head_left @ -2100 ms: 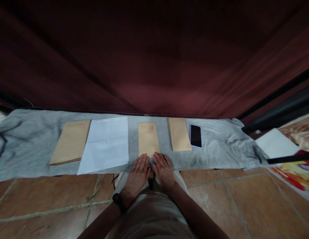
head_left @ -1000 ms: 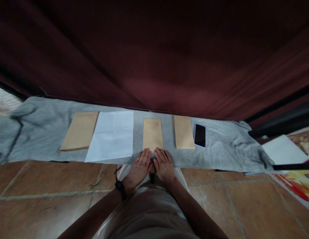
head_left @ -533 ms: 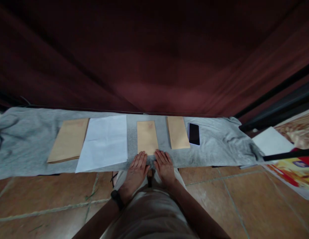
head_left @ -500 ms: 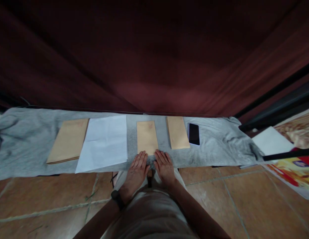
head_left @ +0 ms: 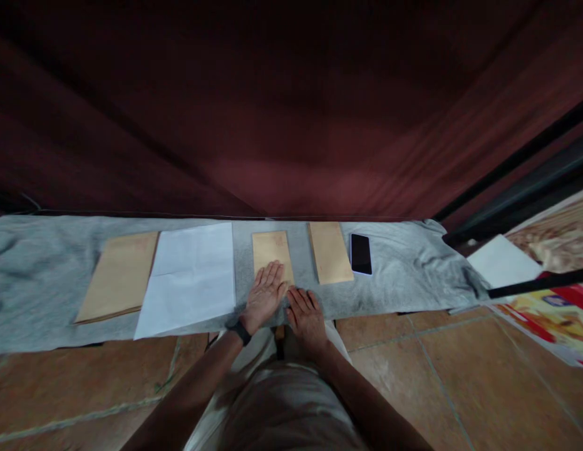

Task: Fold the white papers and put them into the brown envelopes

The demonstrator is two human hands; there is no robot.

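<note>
The left hand (head_left: 264,293) lies spread flat on the middle envelope (head_left: 271,252) on the grey cloth (head_left: 404,269), right hand (head_left: 305,311) flat beside; light and bendable, it looks best lifted by an edge.

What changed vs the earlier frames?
The left hand slid forward, flat onto the middle brown envelope. The right hand stayed at that envelope's near edge. White sheet, other envelopes and phone stayed put.
</note>
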